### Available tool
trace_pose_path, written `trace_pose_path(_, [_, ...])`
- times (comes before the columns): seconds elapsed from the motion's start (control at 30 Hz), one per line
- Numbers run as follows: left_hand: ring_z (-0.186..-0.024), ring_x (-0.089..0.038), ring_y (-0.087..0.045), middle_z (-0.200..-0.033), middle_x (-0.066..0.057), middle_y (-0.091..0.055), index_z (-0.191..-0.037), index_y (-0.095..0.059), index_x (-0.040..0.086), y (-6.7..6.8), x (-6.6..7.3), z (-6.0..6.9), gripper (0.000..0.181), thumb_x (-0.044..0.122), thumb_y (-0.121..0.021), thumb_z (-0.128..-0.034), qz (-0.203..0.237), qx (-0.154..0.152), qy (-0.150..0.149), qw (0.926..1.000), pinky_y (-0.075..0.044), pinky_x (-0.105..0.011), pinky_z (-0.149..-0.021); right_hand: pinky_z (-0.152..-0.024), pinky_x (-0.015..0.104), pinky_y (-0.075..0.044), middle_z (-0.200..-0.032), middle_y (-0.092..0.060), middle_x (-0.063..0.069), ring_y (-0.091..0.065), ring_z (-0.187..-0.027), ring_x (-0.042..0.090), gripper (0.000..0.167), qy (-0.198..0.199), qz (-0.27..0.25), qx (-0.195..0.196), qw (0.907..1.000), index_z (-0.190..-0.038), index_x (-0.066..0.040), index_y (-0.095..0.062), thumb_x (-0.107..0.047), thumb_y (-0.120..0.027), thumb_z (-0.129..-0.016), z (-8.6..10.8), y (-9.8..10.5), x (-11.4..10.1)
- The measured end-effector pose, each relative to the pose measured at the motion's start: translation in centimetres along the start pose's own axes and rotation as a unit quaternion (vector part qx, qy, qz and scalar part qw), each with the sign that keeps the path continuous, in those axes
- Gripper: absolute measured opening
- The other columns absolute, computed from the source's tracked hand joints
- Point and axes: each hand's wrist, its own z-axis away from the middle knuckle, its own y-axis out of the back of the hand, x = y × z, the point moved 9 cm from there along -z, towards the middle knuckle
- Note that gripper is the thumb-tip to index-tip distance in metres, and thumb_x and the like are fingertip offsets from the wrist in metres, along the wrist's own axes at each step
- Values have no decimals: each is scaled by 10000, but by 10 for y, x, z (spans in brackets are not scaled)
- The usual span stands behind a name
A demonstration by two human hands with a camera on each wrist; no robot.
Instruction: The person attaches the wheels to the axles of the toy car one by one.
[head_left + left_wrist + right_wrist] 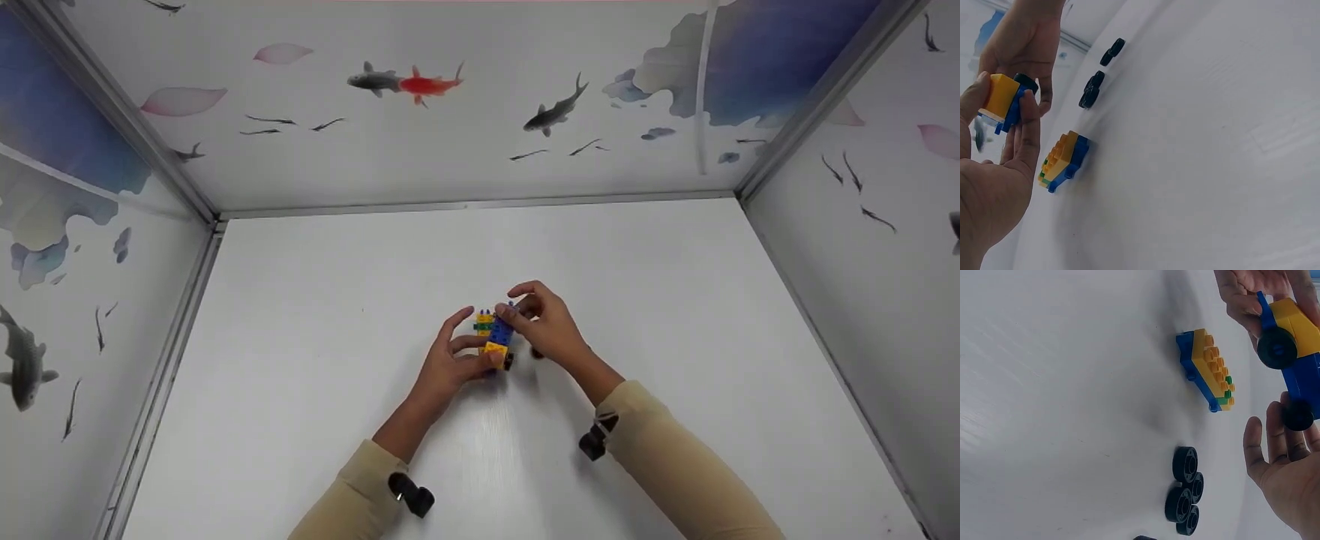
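Note:
A blue and yellow toy car [501, 330] built of blocks is held off the table between both hands. Its black wheels [1277, 348] show in the right wrist view. My left hand [450, 361] pinches the yellow end between thumb and fingers. At the blue end my right hand [551, 326] holds the car, its thumb against the body and a finger raised. Right fingers lie close behind a wheel [1298, 415], and their exact contact is partly hidden. Beyond the car, a second block body [1207, 371], yellow and green on a blue base, lies on the table.
Several loose black wheels [1180, 503] lie grouped on the white table [300, 420], mostly hidden by my right hand in the head view. A small dark thing [1144, 538] is cut off at the right wrist view's lower edge. Printed walls [465, 157] enclose the table's back and sides.

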Motion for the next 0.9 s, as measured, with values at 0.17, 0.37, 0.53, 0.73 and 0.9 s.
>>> trace_pose_path(0.17, [-1197, -241, -760, -1395, -146, -706, -1718, -349, 284, 8, 2, 1, 924, 388, -876, -967, 37, 274, -45, 9996, -659, -360, -1015, -841, 365, -621, -1013, -770, 82, -704, -902, 195, 424, -164, -234, 16, 9996, -1333, -123, -648, -390, -794, -1039, 1, 4, 3])
trace_pose_path(0.37, [-1201, -233, -761, -1336, -141, -729, -1708, -362, 233, 16, 4, 0, 881, 402, -845, -991, 139, 552, -85, 9983, -637, -362, -1066, -837, 427, -620, -992, -770, 83, -711, -865, 204, 461, -334, -222, -41, 9992, -1352, -91, -672, -402, -796, -1036, 4, 7, 6])
trace_pose_path(0.53, [-1238, -225, -742, -1344, -124, -730, -1699, -374, 244, 22, 5, -2, 849, 408, -831, -1002, 270, 707, -110, 9971, -616, -375, -1110, -793, 318, -574, -1078, -773, 66, -696, -966, 207, 442, -486, -71, -242, 9985, -1332, -125, -753, -437, -803, -1023, 8, 8, 8])
trace_pose_path(0.73, [-1201, -207, -741, -1323, -107, -732, -1702, -378, 247, 28, 8, -2, 834, 368, -829, -1011, 426, 891, -121, 9950, -612, -402, -1116, -791, 320, -566, -1180, -788, 75, -672, -1005, 207, 387, -385, 26, -758, 9964, -1288, -131, -805, -413, -808, -1023, 15, 4, 6])
trace_pose_path(0.9, [-1139, -194, -748, -1327, -95, -734, -1687, -407, 264, 30, 9, -2, 829, 396, -845, -996, 321, 1026, -69, 9942, -619, -406, -1079, -764, 326, -567, -1121, -808, 82, -663, -910, 181, 391, -312, 128, -1119, 9931, -1263, -113, -818, -424, -802, -1026, 21, -1, 6])
